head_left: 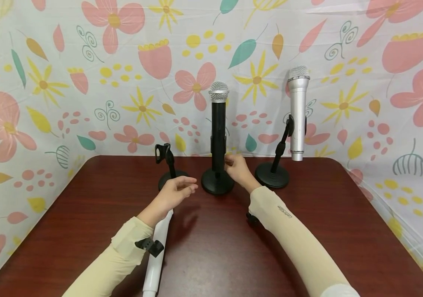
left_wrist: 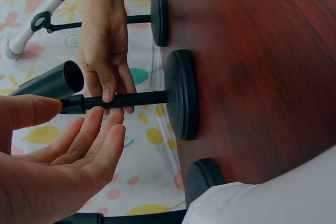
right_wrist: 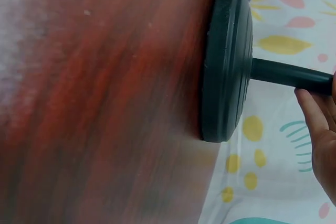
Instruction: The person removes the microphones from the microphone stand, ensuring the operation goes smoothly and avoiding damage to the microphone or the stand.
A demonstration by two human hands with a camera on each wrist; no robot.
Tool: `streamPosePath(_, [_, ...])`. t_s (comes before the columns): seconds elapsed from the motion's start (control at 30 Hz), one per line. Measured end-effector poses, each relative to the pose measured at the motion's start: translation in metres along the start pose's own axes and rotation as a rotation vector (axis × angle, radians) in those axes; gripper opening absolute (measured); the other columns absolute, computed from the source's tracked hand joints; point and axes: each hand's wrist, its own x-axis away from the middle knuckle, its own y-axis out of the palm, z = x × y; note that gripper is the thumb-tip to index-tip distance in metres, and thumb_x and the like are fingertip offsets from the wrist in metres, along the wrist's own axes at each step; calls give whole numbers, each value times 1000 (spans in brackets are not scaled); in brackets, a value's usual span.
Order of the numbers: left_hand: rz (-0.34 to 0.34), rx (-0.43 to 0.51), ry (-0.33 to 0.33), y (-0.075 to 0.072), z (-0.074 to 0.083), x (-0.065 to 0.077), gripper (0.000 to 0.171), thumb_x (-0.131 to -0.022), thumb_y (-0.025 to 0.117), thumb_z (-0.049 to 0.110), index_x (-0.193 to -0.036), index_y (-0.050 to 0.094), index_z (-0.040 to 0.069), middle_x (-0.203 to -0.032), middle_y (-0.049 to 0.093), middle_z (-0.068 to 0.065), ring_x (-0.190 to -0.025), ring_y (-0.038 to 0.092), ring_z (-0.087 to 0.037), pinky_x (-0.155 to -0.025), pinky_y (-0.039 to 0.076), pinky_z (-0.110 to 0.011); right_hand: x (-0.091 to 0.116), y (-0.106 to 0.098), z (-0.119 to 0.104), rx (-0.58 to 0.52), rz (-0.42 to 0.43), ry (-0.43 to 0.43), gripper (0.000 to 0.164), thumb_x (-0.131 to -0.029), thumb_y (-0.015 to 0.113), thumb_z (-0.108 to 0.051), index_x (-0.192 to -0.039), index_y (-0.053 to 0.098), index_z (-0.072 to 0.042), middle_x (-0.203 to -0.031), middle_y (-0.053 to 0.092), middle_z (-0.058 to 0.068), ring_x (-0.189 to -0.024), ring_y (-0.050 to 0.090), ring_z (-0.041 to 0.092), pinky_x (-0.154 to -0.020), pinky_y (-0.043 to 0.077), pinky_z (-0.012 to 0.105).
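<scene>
On the middle stand (head_left: 217,183) a black microphone (head_left: 218,128) with a silver mesh head stands upright. My right hand (head_left: 238,170) pinches this stand's thin pole (left_wrist: 147,98) above its round base, thumb on one side and fingers on the other; the right wrist view shows its fingers (right_wrist: 317,119) at the pole. My left hand (head_left: 174,193) is held to the left of the stand with relaxed, parted fingers and nothing in it. In the left wrist view the left hand (left_wrist: 68,166) is close to the pole's upper collar and the microphone's lower end.
A silver microphone (head_left: 298,119) sits in the right stand (head_left: 272,175). The left stand (head_left: 172,167) has a bare clip. A white microphone (head_left: 157,255) lies on the dark wooden table (head_left: 211,264) under my left forearm. Behind hangs a flowered cloth (head_left: 182,41).
</scene>
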Motion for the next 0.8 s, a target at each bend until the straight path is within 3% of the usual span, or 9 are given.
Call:
streamPosePath(0.47, [5,48,84,-4,21,1,32,-100,54,13,-130,56,2,-124,62,-17,-114,57,-31,-100,46,-40,23,-6,-12,16,-51,13,24,-90,64,2,-113,70,1,-104,70,18,-98,67,30,-78,56,41])
streamPosePath(0.8, [50,111,237,-7,48,-3,34,-99,57,21,-130,57,7,-123,63,-12,-116,57,-24,-102,44,-40,36,-10,-26,17,-69,-13,21,-88,63,5,-107,73,1,-96,72,15,-82,68,22,-61,49,25])
